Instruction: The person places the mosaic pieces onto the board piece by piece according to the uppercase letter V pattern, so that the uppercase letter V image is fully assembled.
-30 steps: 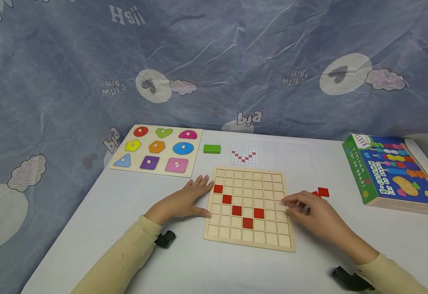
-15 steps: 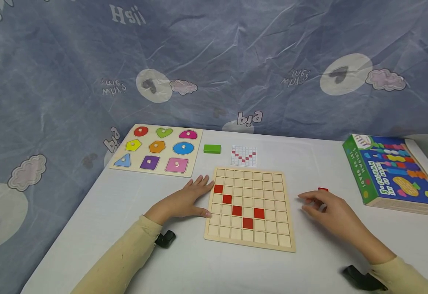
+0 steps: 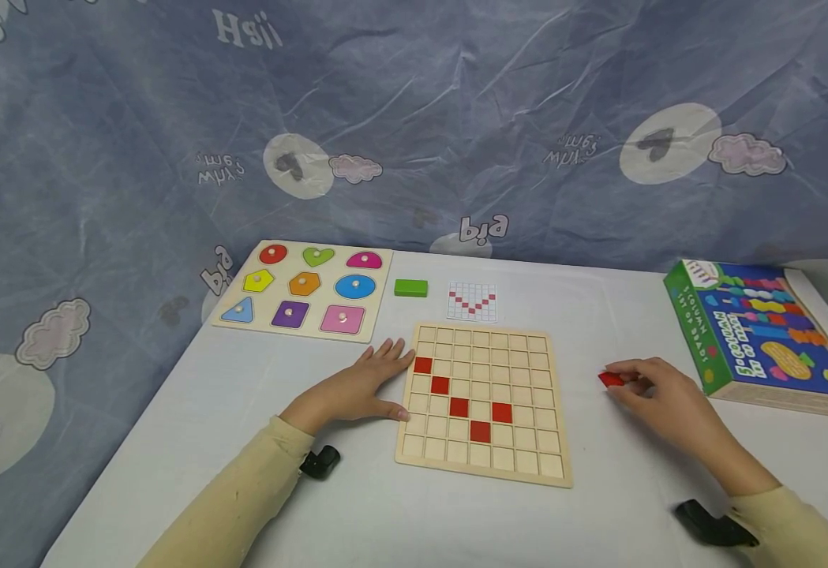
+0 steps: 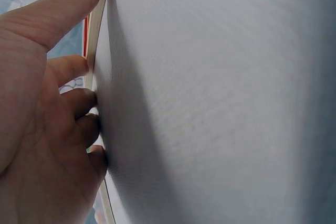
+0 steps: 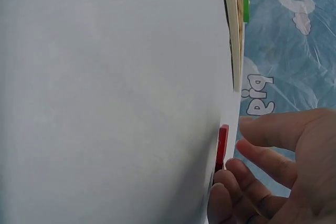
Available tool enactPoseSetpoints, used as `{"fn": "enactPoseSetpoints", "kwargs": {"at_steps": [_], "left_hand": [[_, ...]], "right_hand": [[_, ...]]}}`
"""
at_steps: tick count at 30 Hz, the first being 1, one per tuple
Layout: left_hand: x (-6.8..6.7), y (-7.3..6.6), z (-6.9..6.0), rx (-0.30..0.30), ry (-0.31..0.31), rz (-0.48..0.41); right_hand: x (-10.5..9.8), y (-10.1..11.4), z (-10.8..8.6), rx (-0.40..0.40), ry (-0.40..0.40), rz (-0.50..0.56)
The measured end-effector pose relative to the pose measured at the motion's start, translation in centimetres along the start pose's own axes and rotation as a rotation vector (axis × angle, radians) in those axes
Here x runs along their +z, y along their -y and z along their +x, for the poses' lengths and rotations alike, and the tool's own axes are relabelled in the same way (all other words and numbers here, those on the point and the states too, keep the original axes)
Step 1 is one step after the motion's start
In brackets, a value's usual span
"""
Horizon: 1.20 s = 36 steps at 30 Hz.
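Note:
A wooden grid board [image 3: 414, 451] lies flat on the white table, with several red square tiles [image 3: 480, 431] set in its cells. My left hand [image 3: 357, 390] rests at the board's left edge, fingers spread and thumb touching the rim. Right of the board, my right hand [image 3: 662, 398] has its thumb and index finger curled at a loose red tile [image 3: 611, 379], pinching it close to the table. The right wrist view shows a red tile [image 5: 222, 144] edge-on beside the fingertips. Part of the tile is hidden by the fingers.
Behind the board lie a small pattern card [image 3: 472, 301] with a red V and a green block [image 3: 410, 288]. A shape puzzle board [image 3: 324, 300] lies at the back left. A bead-set box [image 3: 769, 335] stands at the right, near the right hand.
My right hand has moved right, away from the board's right edge, to the loose red tiles, and now pinches one. The left hand and the board have stayed put.

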State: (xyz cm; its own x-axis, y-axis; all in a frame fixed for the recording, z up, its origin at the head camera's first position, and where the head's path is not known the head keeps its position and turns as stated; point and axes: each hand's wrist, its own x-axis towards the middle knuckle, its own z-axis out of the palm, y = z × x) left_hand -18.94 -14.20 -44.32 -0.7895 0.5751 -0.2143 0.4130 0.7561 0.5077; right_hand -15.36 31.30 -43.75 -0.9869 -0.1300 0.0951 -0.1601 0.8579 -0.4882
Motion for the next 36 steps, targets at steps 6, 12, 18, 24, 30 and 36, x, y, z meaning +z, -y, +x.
{"fn": "enactPoseSetpoints", "kwargs": {"at_steps": [6, 12, 18, 24, 30, 36], "left_hand": [[0.0, 0.0, 0.0, 0.002, -0.003, 0.002], [0.0, 0.1, 0.0, 0.006, -0.006, -0.006], [0.0, 0.1, 0.0, 0.004, -0.005, -0.002], [0.0, 0.0, 0.0, 0.003, -0.003, -0.004], [-0.1, -0.1, 0.0, 0.003, -0.004, 0.0], [-0.1, -0.1, 0.0, 0.001, 0.001, 0.001]], "right_hand": [[0.1, -0.3, 0.2, 0.021, 0.015, -0.007], [0.3, 0.1, 0.4, -0.002, 0.049, 0.011], [0.8, 1.1, 0.7, -0.031, 0.061, 0.022], [1.3, 1.5, 1.0, -0.015, 0.067, -0.005], [1.5, 1.4, 1.1, -0.015, 0.068, -0.013], [1.4, 1.5, 1.1, -0.037, 0.056, -0.006]]}}
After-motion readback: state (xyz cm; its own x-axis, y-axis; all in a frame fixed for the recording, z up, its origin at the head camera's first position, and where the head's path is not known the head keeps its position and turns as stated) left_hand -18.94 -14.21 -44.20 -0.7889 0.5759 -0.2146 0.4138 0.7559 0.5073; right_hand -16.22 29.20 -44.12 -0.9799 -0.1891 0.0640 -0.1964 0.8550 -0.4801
